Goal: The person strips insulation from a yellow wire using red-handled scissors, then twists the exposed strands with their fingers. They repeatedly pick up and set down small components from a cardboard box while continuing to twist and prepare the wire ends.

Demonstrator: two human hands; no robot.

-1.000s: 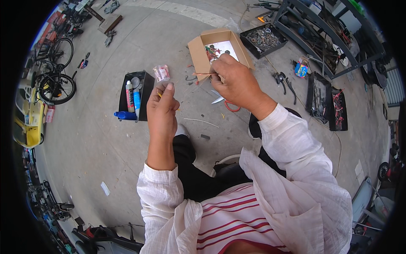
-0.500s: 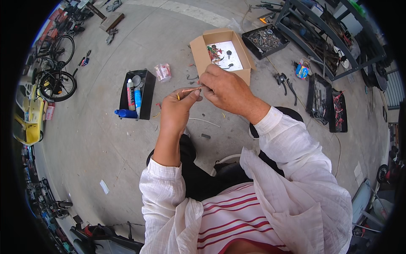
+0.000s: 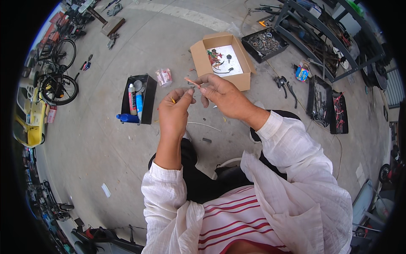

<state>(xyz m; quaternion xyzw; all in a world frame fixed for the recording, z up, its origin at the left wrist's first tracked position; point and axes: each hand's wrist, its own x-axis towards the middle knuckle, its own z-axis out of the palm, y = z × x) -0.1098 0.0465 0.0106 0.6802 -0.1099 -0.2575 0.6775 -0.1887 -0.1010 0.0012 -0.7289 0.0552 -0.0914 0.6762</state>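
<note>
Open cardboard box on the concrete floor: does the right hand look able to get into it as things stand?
Probably yes: the right hand hovers just short of the open cardboard box, nothing lies between, though its fingers pinch a thin pinkish strip.

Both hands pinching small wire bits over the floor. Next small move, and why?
Probably bring the fingertips together: the left hand pinches a small yellow piece, the right hand holds a thin orange wire, and the two are close but apart.
</note>
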